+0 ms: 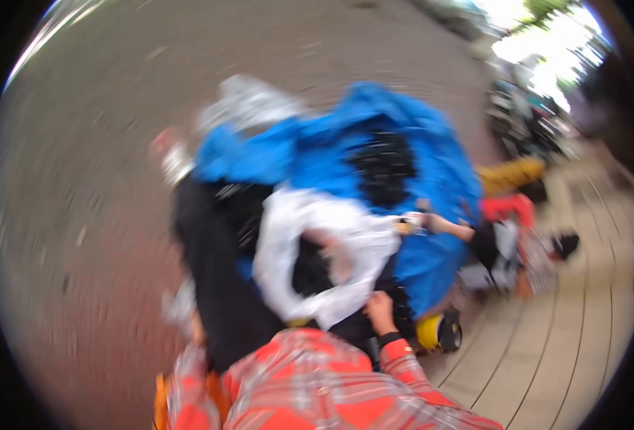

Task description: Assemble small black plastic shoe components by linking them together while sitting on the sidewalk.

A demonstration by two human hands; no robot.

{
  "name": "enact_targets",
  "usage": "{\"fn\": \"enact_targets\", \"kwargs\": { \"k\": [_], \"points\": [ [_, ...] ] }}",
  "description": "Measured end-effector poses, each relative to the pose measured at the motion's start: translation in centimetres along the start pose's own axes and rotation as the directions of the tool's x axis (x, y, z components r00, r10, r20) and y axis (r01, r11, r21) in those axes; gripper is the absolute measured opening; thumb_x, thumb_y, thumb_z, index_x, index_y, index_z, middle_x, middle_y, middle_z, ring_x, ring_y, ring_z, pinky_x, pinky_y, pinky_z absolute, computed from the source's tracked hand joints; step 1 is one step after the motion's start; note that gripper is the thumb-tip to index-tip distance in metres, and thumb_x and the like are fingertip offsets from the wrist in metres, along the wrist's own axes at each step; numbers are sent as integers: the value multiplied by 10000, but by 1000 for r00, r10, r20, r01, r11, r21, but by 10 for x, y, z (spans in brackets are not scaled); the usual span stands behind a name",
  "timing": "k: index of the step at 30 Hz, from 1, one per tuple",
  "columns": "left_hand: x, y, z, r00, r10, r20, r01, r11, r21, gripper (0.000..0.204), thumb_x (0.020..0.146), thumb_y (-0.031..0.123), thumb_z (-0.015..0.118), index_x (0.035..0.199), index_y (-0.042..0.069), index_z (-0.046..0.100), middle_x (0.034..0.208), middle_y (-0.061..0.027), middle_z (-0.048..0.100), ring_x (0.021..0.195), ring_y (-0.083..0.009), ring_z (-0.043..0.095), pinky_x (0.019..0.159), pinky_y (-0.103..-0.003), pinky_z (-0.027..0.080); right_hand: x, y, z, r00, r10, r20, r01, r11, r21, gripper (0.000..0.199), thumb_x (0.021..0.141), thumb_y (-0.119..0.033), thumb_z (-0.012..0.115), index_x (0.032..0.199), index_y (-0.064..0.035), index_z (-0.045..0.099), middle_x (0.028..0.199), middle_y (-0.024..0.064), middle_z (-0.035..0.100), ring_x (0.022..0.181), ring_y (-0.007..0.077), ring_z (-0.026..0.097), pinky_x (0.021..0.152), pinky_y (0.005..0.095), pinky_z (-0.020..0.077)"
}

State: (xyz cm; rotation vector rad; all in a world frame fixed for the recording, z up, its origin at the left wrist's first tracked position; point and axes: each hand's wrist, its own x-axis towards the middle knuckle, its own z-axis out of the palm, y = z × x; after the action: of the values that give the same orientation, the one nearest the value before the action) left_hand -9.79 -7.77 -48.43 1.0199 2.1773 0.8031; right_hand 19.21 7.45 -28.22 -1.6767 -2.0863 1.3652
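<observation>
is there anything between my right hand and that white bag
Nothing visible. The right hand is at the lower edge of the white bag, apparently gripping it, though the picture is blurred. The blue sheet lies behind the bag, not between. The left hand is not clearly visible.

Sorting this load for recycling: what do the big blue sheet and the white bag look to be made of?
The blue sheet looks like thin plastic tarp or bag film: crumpled folds, a slight sheen. The white bag seems soft plastic film too, bunched and drooping round a dark opening. The right hand grips its lower edge. Motion blur leaves both uncertain.
</observation>
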Motion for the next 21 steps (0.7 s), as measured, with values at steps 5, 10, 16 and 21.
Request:
{"fn": "enact_targets", "kwargs": {
  "k": [5, 10, 16, 21],
  "points": [
    [147, 186, -59, 861, 508, 12, -508, 861, 16, 213, 814, 234, 541, 886, 46, 608, 893, -174, 624, 821, -313, 613, 671, -417, 474, -4, 12, -7, 999, 26, -28, -27, 999, -44, 148, 846, -85, 506, 918, 35, 557, 664, 85, 604, 489, 112, 529, 474, 242, 435],
    [186, 228, -82, 780, 625, -31, -625, 780, 28, 217, 815, 239, 540, 888, 47, 609, 894, -175, 624, 822, -313, 612, 674, -417, 472, -14, 6, -13, 994, 93, -61, -95, 995, -39, 167, 844, -104, 516, 931, 32, 558, 681, 75, 606, 529, 112, 543, 489, 246, 438],
    [210, 244, -86, 724, 687, -61, -687, 726, 12, 221, 816, 244, 539, 889, 48, 611, 894, -176, 623, 824, -314, 610, 678, -417, 471, -8, 2, -6, 994, 88, -68, -92, 994, -58, 175, 825, -125, 524, 912, 18, 576, 683, 87, 626, 551, 145, 584, 520, 271, 467],
    [219, 253, -92, 696, 711, -102, -714, 700, 10, 224, 816, 248, 537, 890, 49, 612, 895, -177, 623, 825, -314, 609, 681, -417, 470, -7, 5, -5, 995, 85, -50, -89, 993, -74, 169, 816, -107, 515, 912, 18, 574, 699, 93, 628, 581, 155, 593, 533, 279, 478]
  ]
}}
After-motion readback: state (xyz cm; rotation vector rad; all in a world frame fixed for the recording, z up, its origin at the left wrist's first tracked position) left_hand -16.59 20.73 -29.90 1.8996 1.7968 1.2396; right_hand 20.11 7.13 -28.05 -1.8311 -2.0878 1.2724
